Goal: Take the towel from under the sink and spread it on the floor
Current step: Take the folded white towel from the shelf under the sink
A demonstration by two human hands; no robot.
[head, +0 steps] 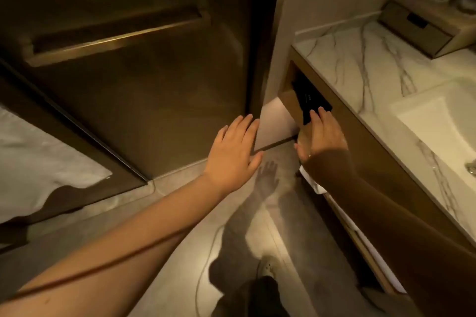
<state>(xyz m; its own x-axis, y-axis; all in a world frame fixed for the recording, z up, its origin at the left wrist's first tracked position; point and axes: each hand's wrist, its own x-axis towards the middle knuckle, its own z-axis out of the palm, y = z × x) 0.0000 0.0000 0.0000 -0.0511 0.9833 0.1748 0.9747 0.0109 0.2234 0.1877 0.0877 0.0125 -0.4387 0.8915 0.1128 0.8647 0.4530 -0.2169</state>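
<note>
Your left hand (233, 152) hovers flat, fingers spread, grasping nothing, over the grey floor (180, 213). Your right hand (320, 136) reaches under the marble desk (360, 59), fingers extended, touching a black object (310, 100). A white towel (315, 183) lies folded on the shelf just below your right forearm.

Bathroom, marble vanity top (355, 64), sink (443, 121), glass shower door (144, 100)

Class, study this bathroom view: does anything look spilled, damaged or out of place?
Nothing stands out. The marble counter looks dry and undamaged, white towels sit under it, and both hands, left hand and right hand, are empty.
</note>
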